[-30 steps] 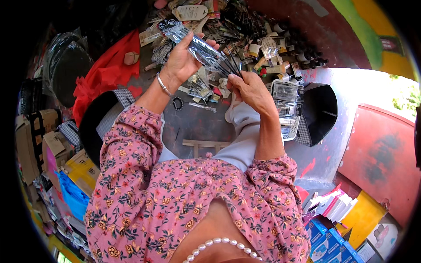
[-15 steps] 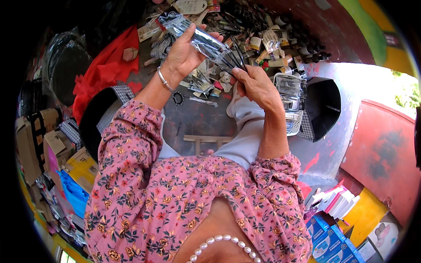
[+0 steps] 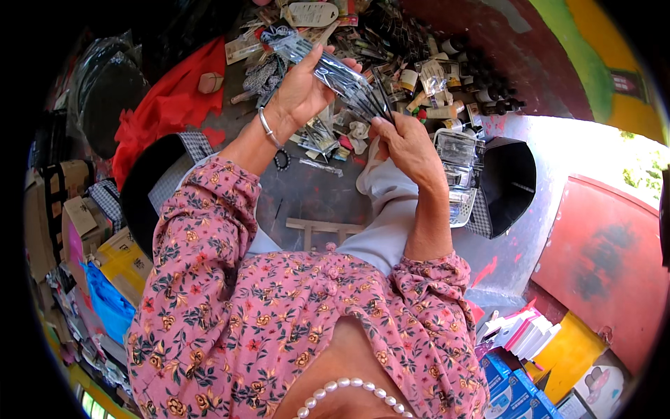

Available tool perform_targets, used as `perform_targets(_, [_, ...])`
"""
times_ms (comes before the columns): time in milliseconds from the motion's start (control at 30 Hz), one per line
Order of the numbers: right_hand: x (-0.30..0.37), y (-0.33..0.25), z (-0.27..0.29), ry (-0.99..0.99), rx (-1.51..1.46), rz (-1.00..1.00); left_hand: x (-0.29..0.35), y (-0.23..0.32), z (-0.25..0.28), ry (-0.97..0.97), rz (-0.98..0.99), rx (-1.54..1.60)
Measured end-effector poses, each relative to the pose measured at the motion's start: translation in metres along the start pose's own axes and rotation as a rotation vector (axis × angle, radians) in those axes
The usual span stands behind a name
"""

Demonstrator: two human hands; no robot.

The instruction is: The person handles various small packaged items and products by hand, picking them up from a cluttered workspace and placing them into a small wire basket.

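A long clear plastic packet of thin dark sticks, perhaps slim pencils or brushes, slants across the space in front of me. My left hand supports its middle from below, thumb on top and fingers curled round. At the packet's lower right end, my right hand is closed, thumb and fingers pinching the ends of several dark sticks. Some of these sticks fan out beyond the plastic. Whether they are fully out of the packet, I cannot tell.
A heap of small packaged goods and bottles spreads beyond my hands. A white basket with clear cases stands to the right, beside a black open bin. Red cloth and cardboard boxes lie left. A wooden frame lies between my legs.
Both hands and the packet sit slightly lower and farther right in view. The grip of each hand looks the same.
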State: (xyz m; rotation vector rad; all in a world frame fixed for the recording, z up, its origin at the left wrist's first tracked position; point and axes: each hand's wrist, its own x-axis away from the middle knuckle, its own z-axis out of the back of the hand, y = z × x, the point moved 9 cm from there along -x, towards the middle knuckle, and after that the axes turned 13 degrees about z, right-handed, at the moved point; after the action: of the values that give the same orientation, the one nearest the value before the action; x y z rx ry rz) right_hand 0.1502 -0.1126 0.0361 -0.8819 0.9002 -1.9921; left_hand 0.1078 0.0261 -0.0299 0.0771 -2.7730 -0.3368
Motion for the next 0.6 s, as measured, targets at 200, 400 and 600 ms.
perform_targets(200, [0.0, 0.0, 0.008, 0.053, -0.039, 0.039, 0.004, -0.008, -0.012, -0.116, 0.067, -0.07])
perform_targets(400, [-0.001, 0.006, 0.006, 0.004, -0.104, 0.051, 0.001, -0.002, -0.017, -0.131, 0.033, -0.201])
perform_targets(600, [0.001, 0.006, 0.011, 0.008, -0.088, 0.061, 0.007, -0.005, -0.014, -0.077, 0.061, -0.187])
